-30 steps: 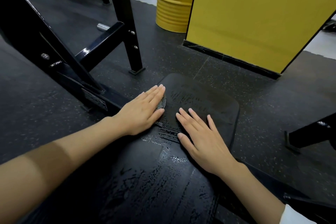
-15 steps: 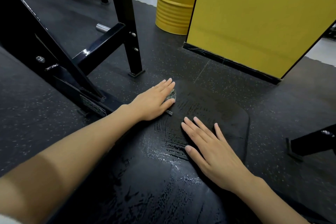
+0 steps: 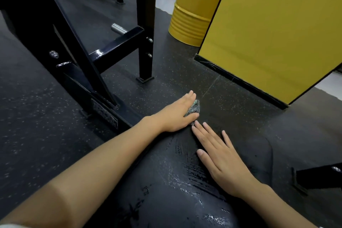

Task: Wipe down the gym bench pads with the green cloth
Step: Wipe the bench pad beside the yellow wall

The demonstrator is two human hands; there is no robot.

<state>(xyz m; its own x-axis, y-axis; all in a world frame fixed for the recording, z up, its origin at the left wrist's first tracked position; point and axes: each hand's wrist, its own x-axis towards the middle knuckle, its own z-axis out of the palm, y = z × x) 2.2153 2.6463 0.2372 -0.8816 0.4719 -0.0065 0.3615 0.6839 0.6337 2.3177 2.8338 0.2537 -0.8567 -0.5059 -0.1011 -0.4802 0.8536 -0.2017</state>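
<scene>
The black bench pad (image 3: 246, 153) stretches away from me, its near surface streaked with wet marks. My left hand (image 3: 175, 114) lies flat at the pad's far left corner, pressing the green cloth (image 3: 194, 108) down under straight fingers; only a crumpled bit of cloth shows past the palm and thumb. My right hand (image 3: 220, 159) rests flat on the pad just behind it, fingers spread and straight, its fingertips close to the left thumb and the cloth.
A black steel rack frame (image 3: 118, 48) with an upright and foot stands left of the pad on the speckled rubber floor. A yellow drum (image 3: 192, 11) and a yellow wall panel (image 3: 277, 29) stand beyond. Another black frame foot (image 3: 314, 177) sits at the right.
My left hand has slid the cloth farther along the pad toward its far end. My right hand has followed and now sits closer to the left hand.
</scene>
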